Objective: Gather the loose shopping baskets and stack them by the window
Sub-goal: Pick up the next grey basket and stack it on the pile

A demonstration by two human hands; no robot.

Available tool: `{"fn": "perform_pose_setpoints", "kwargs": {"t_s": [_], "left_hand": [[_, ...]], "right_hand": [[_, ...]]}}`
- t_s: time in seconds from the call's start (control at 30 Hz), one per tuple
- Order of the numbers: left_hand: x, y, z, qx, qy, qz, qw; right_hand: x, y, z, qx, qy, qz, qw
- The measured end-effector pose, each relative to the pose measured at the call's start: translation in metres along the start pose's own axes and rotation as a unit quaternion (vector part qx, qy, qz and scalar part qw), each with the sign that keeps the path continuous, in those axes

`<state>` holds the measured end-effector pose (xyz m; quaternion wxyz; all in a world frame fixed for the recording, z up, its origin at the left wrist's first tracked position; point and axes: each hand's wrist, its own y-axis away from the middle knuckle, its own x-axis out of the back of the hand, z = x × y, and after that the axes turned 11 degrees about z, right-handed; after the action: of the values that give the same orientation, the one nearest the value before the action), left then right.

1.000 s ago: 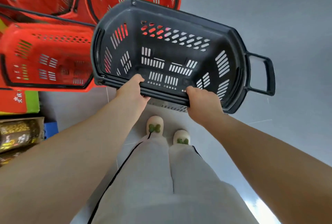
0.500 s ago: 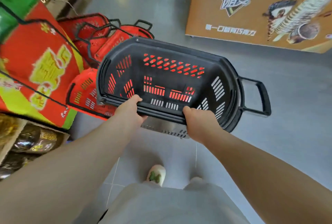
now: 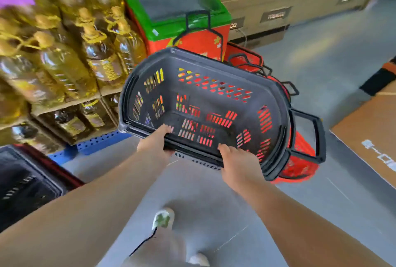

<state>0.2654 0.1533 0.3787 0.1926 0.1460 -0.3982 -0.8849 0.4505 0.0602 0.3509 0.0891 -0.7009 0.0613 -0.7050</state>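
Head-worn view, forward-down, close above hands (image 3: 199, 153)

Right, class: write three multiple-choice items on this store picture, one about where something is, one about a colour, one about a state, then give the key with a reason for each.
1. Where are the oil bottles?
A. on shelves to the person's left
B. inside the carried basket
C. on the floor by the right foot

2. What colour is the carried basket?
A. red
B. black
C. green

3. How is that basket held?
A. hanging from its end handle
B. by one hand only
C. by both hands on its near rim

Key: 1 A, the bottles fill the shelving at the left of the view. 2 B, its walls and rim are black, with the red baskets showing through the slots. 3 C, the left hand and right hand both grip the near rim, and the end handle sticks out free.
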Motion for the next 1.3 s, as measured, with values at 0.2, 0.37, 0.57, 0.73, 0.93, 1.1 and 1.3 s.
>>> {"fn": "perform_pose_setpoints", "kwargs": {"t_s": [0.2,0.37,0.57,0.73,0.93,1.1,1.3], "left_hand": [[0.116,0.003,0.027,-0.039,0.138,0.106,0.984],[0.218,0.018,0.053,-0.091,0.146,0.109,0.979],[0.368,0.021,0.097,-0.062,0.201,0.150,0.966],[0.476,0.019,0.120,-0.062,0.236,0.169,0.955],[0.550,0.013,0.137,-0.072,0.239,0.166,0.954],[0.572,-0.018,0.167,-0.081,0.181,0.169,0.965],[0.594,-0.077,0.210,-0.028,0.133,0.209,0.968]], "right_hand": [[0.021,-0.012,-0.094,0.120,0.001,0.026,0.992],[0.033,-0.010,-0.191,0.192,-0.010,0.044,0.980],[0.050,0.000,-0.342,0.253,-0.017,0.117,0.960],[0.050,0.021,-0.454,0.271,-0.034,0.135,0.952],[0.037,0.029,-0.532,0.289,-0.064,0.054,0.954],[0.024,0.003,-0.577,0.294,-0.070,-0.020,0.953],[0.011,-0.037,-0.619,0.297,-0.062,-0.052,0.951]]}}
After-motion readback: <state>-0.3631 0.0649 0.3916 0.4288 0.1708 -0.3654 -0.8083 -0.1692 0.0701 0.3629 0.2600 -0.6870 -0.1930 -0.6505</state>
